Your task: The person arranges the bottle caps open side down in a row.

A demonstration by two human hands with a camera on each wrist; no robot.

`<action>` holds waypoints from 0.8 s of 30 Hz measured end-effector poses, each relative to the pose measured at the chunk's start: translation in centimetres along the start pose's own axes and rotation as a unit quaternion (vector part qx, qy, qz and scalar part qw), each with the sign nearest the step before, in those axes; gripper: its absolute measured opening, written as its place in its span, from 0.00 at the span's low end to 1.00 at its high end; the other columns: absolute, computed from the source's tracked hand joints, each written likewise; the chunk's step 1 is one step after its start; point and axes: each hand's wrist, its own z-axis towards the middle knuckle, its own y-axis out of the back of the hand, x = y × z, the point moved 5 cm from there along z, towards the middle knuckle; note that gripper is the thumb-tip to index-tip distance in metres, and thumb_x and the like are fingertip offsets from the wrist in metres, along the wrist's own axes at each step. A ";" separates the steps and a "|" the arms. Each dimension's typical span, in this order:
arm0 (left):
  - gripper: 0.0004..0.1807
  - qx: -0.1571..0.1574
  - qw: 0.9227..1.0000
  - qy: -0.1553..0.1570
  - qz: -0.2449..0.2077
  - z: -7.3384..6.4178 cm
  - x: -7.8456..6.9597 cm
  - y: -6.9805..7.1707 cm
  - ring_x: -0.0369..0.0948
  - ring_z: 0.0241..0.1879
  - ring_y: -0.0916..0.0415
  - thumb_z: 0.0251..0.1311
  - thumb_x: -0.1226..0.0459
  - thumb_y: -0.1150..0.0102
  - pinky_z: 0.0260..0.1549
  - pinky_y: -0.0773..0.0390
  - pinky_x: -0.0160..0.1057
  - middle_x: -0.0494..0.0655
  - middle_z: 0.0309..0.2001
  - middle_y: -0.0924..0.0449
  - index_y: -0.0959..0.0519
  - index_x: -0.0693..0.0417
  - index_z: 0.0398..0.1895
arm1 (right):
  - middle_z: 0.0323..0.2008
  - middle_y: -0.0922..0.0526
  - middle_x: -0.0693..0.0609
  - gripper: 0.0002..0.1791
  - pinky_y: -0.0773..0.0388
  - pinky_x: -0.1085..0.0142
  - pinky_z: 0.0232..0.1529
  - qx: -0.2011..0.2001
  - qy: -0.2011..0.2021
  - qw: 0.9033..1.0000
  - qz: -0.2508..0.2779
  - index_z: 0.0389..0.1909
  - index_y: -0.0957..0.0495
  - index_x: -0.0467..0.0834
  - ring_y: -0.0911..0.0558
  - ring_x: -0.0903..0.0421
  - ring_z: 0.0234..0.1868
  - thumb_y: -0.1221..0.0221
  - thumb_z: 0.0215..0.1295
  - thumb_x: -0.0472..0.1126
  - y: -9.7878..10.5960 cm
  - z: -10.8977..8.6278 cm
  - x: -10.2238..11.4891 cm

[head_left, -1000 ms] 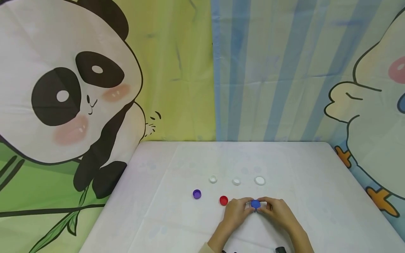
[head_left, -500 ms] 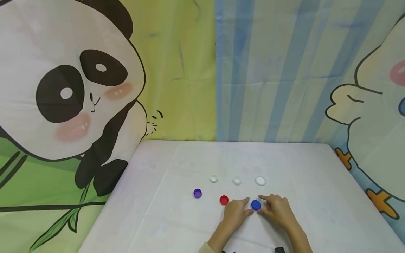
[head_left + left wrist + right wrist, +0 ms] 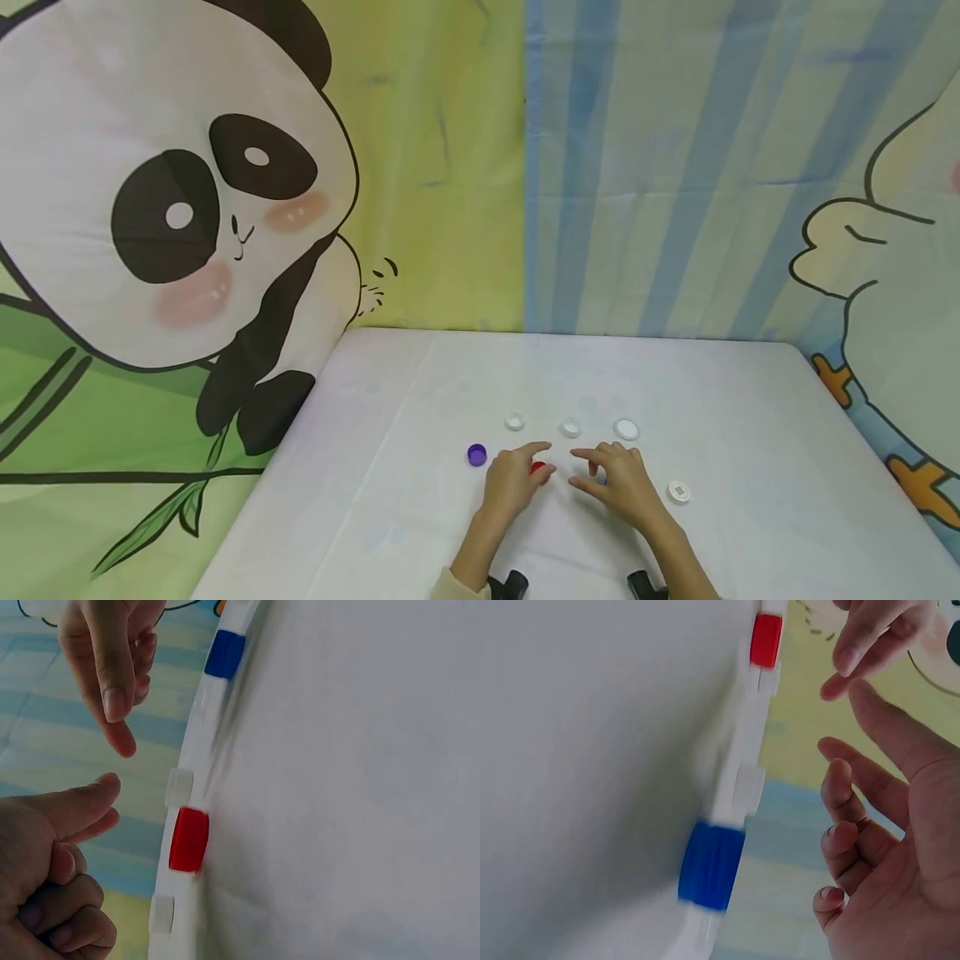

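Observation:
My left hand (image 3: 512,482) hovers over a red cap (image 3: 537,467), thumb and index finger spread apart and holding nothing. The left wrist view shows that red cap (image 3: 189,839) apart from the fingers. To its right, my right hand (image 3: 621,482) is held with index finger and thumb apart, also with nothing between them. A blue cap (image 3: 602,479) is mostly hidden behind the right hand; the right wrist view shows the blue cap (image 3: 712,865) whole on the tabletop, untouched. A purple cap (image 3: 477,454) lies left of the left hand.
Behind the hands stand three white round pieces: a left ring (image 3: 514,422), a middle one (image 3: 570,428) and a right disc (image 3: 626,429). Another white round piece (image 3: 678,492) lies right of the right hand. All rest on a white-covered table (image 3: 375,500) before printed curtains.
Both hands have left the blue cap and moved left, the left hand now over the red cap. A white piece at the right has come into sight. The head view has turned slightly left.

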 end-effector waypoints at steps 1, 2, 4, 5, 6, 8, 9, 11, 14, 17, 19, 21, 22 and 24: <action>0.17 0.003 1.000 0.012 -0.007 0.0 0.6 0.2 0.28 0.12 0.52 0.49 0.55 0.37 0.10 0.47 0.26 0.33 0.10 0.43 0.19 0.47 0.43 | 0.19 0.33 0.68 0.21 0.44 0.64 0.35 0.005 -0.003 1.000 0.000 0.42 0.19 0.50 0.35 0.64 0.25 0.34 0.45 0.53 -0.4 0.2 0.3; 0.16 0.007 1.000 0.023 -0.013 0.0 1.1 0.3 0.28 0.12 0.52 0.49 0.55 0.37 0.09 0.48 0.26 0.33 0.10 0.44 0.19 0.47 0.43 | 0.19 0.33 0.68 0.21 0.44 0.64 0.35 0.009 -0.006 1.000 -0.002 0.41 0.19 0.50 0.35 0.64 0.26 0.33 0.44 0.53 -0.8 0.4 0.7; 0.16 0.021 0.998 0.043 -0.029 -0.2 1.8 0.5 0.28 0.12 0.51 0.49 0.57 0.37 0.10 0.47 0.27 0.34 0.10 0.46 0.19 0.48 0.43 | 0.19 0.30 0.68 0.20 0.43 0.65 0.34 0.019 -0.014 1.000 -0.014 0.39 0.18 0.48 0.35 0.64 0.26 0.32 0.43 0.51 -1.6 0.8 1.1; 0.17 0.030 0.998 0.046 -0.032 -0.3 2.1 0.5 0.29 0.12 0.51 0.49 0.57 0.37 0.10 0.46 0.27 0.34 0.10 0.46 0.19 0.49 0.43 | 0.19 0.29 0.66 0.20 0.42 0.65 0.32 0.023 -0.019 0.999 -0.022 0.38 0.18 0.47 0.34 0.63 0.26 0.31 0.42 0.50 -2.1 0.9 1.3; 0.17 0.042 0.997 0.050 -0.037 -0.3 2.3 0.4 0.29 0.12 0.51 0.49 0.56 0.37 0.11 0.46 0.27 0.34 0.10 0.46 0.19 0.49 0.44 | 0.19 0.27 0.65 0.20 0.42 0.65 0.32 0.027 -0.026 0.999 -0.030 0.37 0.18 0.47 0.34 0.62 0.26 0.31 0.41 0.50 -2.5 1.1 1.4; 0.19 0.057 0.996 0.052 -0.043 -0.5 2.6 0.3 0.29 0.12 0.51 0.47 0.56 0.36 0.11 0.46 0.28 0.35 0.10 0.46 0.19 0.49 0.44 | 0.20 0.24 0.60 0.20 0.41 0.65 0.30 0.029 -0.031 0.998 -0.044 0.36 0.17 0.45 0.33 0.60 0.26 0.30 0.39 0.49 -3.2 1.3 1.6; 0.19 0.063 0.996 0.051 -0.044 -0.6 2.8 0.2 0.29 0.12 0.51 0.46 0.56 0.35 0.11 0.46 0.28 0.35 0.10 0.46 0.19 0.49 0.44 | 0.21 0.23 0.59 0.20 0.41 0.65 0.30 0.030 -0.033 0.998 -0.049 0.36 0.17 0.45 0.33 0.59 0.26 0.30 0.39 0.48 -3.4 1.4 1.7; 0.20 0.068 0.996 0.049 -0.040 -0.6 3.0 0.0 0.29 0.13 0.51 0.45 0.55 0.34 0.11 0.46 0.28 0.34 0.10 0.45 0.19 0.48 0.44 | 0.23 0.21 0.57 0.20 0.40 0.65 0.30 0.027 -0.032 0.998 -0.051 0.35 0.18 0.44 0.32 0.59 0.27 0.30 0.38 0.47 -3.7 1.4 1.8; 0.19 0.064 0.996 0.055 -0.035 -0.7 3.3 -0.2 0.29 0.13 0.49 0.43 0.55 0.33 0.11 0.46 0.29 0.34 0.11 0.44 0.18 0.48 0.41 | 0.25 0.20 0.56 0.19 0.41 0.65 0.30 0.023 -0.021 0.999 -0.045 0.35 0.18 0.44 0.32 0.59 0.28 0.30 0.39 0.47 -4.1 1.5 1.7; 0.18 0.059 0.996 0.065 -0.033 -1.0 3.6 -0.4 0.29 0.13 0.49 0.42 0.55 0.32 0.11 0.46 0.29 0.34 0.12 0.44 0.18 0.48 0.39 | 0.25 0.21 0.56 0.18 0.41 0.66 0.30 0.021 -0.008 0.999 -0.039 0.34 0.17 0.45 0.32 0.60 0.29 0.30 0.38 0.46 -4.5 1.6 1.6; 0.17 0.056 0.996 0.067 -0.035 -1.0 3.7 -0.5 0.29 0.13 0.49 0.42 0.55 0.32 0.11 0.46 0.29 0.34 0.12 0.44 0.18 0.47 0.38 | 0.25 0.21 0.57 0.17 0.41 0.66 0.30 0.020 -0.005 0.999 -0.039 0.33 0.17 0.46 0.32 0.60 0.29 0.30 0.38 0.46 -4.7 1.7 1.4; 0.17 0.053 0.996 0.062 -0.038 -1.0 3.7 -0.6 0.29 0.13 0.49 0.42 0.54 0.32 0.11 0.46 0.29 0.34 0.12 0.43 0.18 0.47 0.38 | 0.25 0.21 0.57 0.16 0.41 0.66 0.31 0.020 -0.003 0.999 -0.038 0.32 0.17 0.47 0.32 0.60 0.29 0.30 0.38 0.46 -4.9 1.7 1.3; 0.17 0.054 0.996 0.061 -0.041 -1.0 3.7 -0.7 0.29 0.13 0.49 0.42 0.54 0.33 0.11 0.46 0.29 0.34 0.12 0.43 0.18 0.47 0.38 | 0.24 0.21 0.57 0.16 0.41 0.66 0.31 0.018 -0.002 0.999 -0.038 0.32 0.17 0.47 0.32 0.60 0.29 0.30 0.38 0.45 -4.9 1.7 1.2; 0.17 0.052 0.996 0.053 -0.046 -0.9 3.7 -0.8 0.29 0.13 0.49 0.42 0.53 0.33 0.11 0.46 0.28 0.34 0.12 0.43 0.18 0.46 0.39 | 0.24 0.21 0.58 0.15 0.41 0.66 0.31 0.014 0.001 0.999 -0.035 0.31 0.17 0.47 0.32 0.60 0.29 0.30 0.38 0.46 -4.9 1.8 1.0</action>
